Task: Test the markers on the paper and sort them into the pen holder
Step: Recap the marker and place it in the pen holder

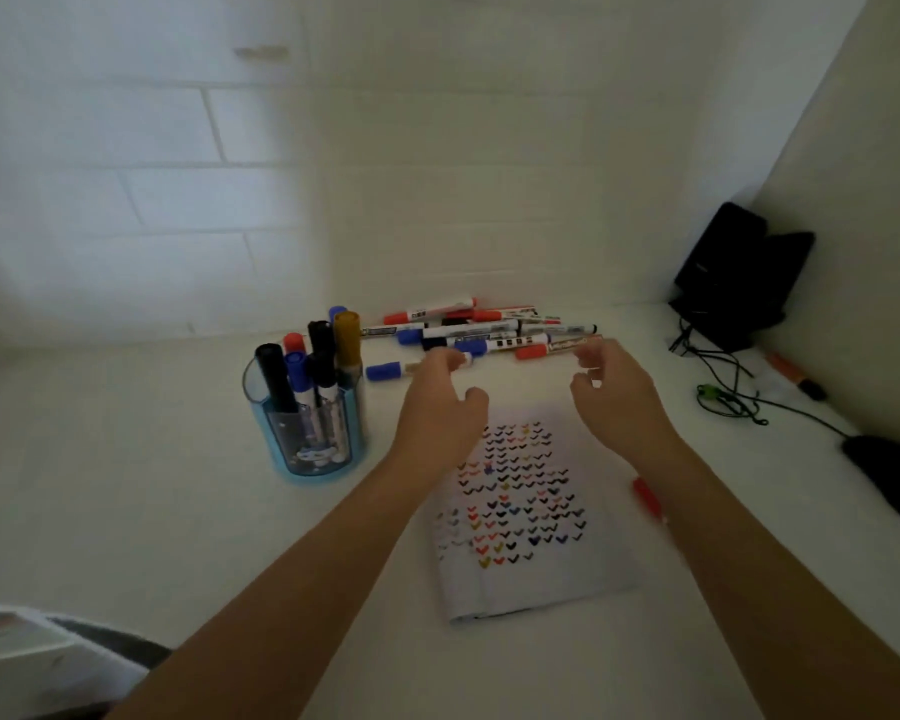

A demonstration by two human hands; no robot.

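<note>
Left hand (437, 402) out past far edge of paper (520, 579), fingers curved down over a lone blue-capped marker (384, 370) lying on desk (178, 485) just right of pen holder (302, 449). Thumb apart on near side, so no closed grip seen. Right hand (619, 397) alongside, fingers loosely curled, holding nothing, fingertips close to a red-capped marker (533, 350) at near edge of pile (479, 330).

Progress, as judged: partway. Some markers already standing in holder, a pile not yet sorted, next pick apparently about to start.

Counts:
- Pen holder: 1, translucent blue, left of paper.
- Markers in holder: 7 caps visible (3 black, 2 blue, 1 red, 1 gold-brown), more possibly hidden.
- Pile along far wall: roughly 8 to 10, overlapping, exact count not possible. Red, blue and black caps.
- Lone marker under left hand: 1.
- Red marker (647, 498) on desk at right edge of paper, beside right forearm: 1.
- Orange marker (796, 375) far right, near cables (723, 397), well apart from pile: 1.
- Paper: 1 sheet, rows of small ticks in many colours, too blurred to count, near strip bare.

Left to do, by estimate: test and sort pile, lone marker and strays.
</note>
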